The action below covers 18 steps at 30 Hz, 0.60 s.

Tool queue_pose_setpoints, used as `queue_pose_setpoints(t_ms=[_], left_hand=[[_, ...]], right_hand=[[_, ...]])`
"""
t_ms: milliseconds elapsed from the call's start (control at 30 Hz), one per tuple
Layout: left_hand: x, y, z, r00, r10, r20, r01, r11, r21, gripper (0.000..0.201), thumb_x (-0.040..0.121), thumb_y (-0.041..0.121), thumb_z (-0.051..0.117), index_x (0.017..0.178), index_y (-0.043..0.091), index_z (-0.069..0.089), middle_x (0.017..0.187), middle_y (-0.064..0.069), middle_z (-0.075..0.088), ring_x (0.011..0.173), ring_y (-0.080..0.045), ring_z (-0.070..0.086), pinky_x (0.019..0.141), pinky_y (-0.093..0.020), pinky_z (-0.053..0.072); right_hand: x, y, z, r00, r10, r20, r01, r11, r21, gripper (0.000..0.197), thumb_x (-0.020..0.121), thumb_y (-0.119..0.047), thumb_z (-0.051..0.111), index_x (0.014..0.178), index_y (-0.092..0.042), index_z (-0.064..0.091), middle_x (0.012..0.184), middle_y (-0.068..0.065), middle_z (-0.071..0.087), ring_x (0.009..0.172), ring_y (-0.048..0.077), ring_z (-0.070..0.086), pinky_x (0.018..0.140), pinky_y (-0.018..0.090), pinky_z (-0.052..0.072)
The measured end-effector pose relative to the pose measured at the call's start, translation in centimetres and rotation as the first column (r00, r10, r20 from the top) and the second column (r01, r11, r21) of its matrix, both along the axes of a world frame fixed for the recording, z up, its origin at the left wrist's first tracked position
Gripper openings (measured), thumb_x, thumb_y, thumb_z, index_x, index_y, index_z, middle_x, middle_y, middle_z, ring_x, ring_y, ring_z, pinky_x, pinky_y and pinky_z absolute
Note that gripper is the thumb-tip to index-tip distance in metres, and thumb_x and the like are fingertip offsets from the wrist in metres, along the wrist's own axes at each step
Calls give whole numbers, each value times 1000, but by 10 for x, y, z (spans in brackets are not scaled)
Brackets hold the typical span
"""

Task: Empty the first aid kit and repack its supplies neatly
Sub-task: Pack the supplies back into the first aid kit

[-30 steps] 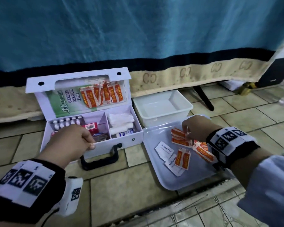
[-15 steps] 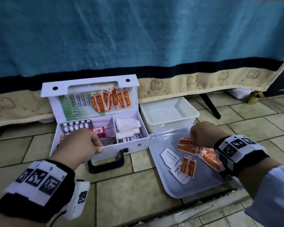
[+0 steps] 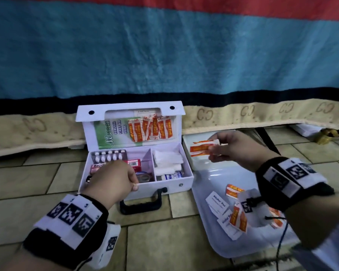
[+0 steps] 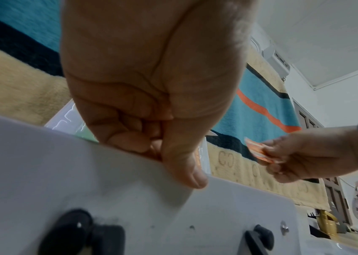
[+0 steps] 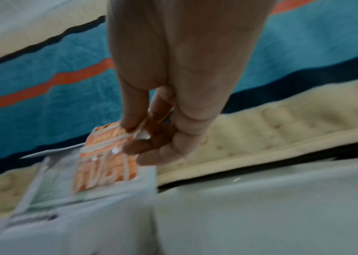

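I'm working on a tiled floor (image 3: 151, 245) with a teal, black and beige blanket (image 3: 164, 61) hanging behind. The white first aid kit (image 3: 164, 184) stands open on the tiles, lid propped back against the blanket so both compartments are in reach. My left hand (image 3: 114, 179) clamps the kit's front wall, thumb outside and fingers curled over the rim; I judge that's to stop the light box sliding. Inside, a blister pack (image 3: 110, 155) and pink box (image 3: 134, 163) fill the left compartment, gauze rolls (image 3: 167, 159) the right, and more orange plasters (image 3: 151, 129) sit in the lid pocket. My right hand (image 3: 237, 148) pinches a few orange plaster packets (image 3: 202, 149) between thumb and fingertips, held above the floor between kit and white tray (image 3: 205, 173), apparently bound for the kit. On the tray lie alcohol pads (image 3: 217, 202) and further plasters, laid out where I can sort them. A white tub (image 3: 186, 139) sits behind.
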<state>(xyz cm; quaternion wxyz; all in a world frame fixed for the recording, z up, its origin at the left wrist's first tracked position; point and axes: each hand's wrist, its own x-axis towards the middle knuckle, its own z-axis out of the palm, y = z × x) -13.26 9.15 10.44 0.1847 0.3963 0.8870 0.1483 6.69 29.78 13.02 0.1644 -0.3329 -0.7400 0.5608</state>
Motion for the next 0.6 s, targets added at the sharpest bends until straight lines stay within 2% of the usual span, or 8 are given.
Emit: queue_pose_setpoints(t_ms=[67, 167, 233, 300, 333, 433, 500, 600], left_hand=[[0, -1, 1, 1000, -9, 4, 9, 1000, 2, 28, 73, 21, 78, 53, 30, 60, 70, 12, 64, 83, -13, 64, 80, -29, 52], [1, -2, 1, 1000, -10, 3, 10, 1000, 12, 23, 74, 22, 78, 57, 29, 63, 74, 9, 66, 83, -13, 63, 79, -26, 51], [2, -2, 2, 1000, -17, -4, 17, 1000, 10, 17, 75, 23, 77, 62, 27, 65, 80, 8, 69, 84, -12, 63, 76, -22, 49], [1, -3, 2, 1000, -27, -6, 27, 1000, 5, 13, 75, 24, 76, 66, 28, 67, 86, 7, 71, 85, -11, 63, 73, -20, 46], [1, -3, 2, 1000, -28, -8, 28, 1000, 2, 10, 75, 25, 76, 69, 27, 69, 88, 7, 71, 86, -11, 63, 72, -19, 45], [-1, -2, 1, 1000, -5, -13, 5, 1000, 8, 3, 75, 24, 76, 77, 24, 73, 89, 6, 73, 86, -11, 64, 74, -20, 46], [0, -2, 1, 1000, 4, -7, -4, 1000, 8, 3, 75, 24, 76, 77, 24, 73, 86, 7, 73, 84, -10, 64, 76, -21, 49], [0, -2, 0, 1000, 9, 4, -9, 1000, 12, 3, 77, 20, 75, 76, 23, 73, 81, 8, 72, 81, -8, 64, 78, -22, 52]], right_hand=[[-33, -12, -10, 999, 52, 0, -52, 996, 75, 14, 88, 0, 59, 78, -9, 62, 67, 7, 60, 57, 15, 58, 65, 26, 55], [-74, -21, -22, 983, 106, 148, -143, 953, 267, 10, 88, -14, 64, 79, -12, 65, 66, 3, 62, 61, 16, 55, 69, 35, 51], [-93, -16, -21, 980, 96, 173, -150, 933, 326, 13, 89, -16, 62, 76, -16, 64, 71, 3, 65, 65, 19, 57, 73, 40, 53], [-111, -8, -12, 995, 40, 91, -73, 913, 401, 16, 91, -17, 59, 76, -20, 62, 79, 5, 68, 75, 24, 64, 79, 46, 55], [-118, -3, -5, 1000, -7, -4, 8, 914, 405, 18, 91, -16, 58, 74, -20, 60, 78, 4, 68, 76, 25, 65, 77, 47, 56], [-132, 7, 23, 964, -110, -243, 193, 916, 351, 25, 91, -11, 58, 70, -24, 58, 73, 1, 66, 69, 22, 66, 67, 37, 57], [-138, 9, 33, 969, -87, -230, 179, 892, 416, 19, 89, -12, 62, 74, -23, 62, 76, 4, 68, 70, 23, 68, 70, 35, 58], [-147, 6, 34, 992, -18, -126, 87, 821, 565, 6, 86, -15, 66, 85, -18, 72, 78, -1, 69, 69, 9, 64, 73, 25, 55]])
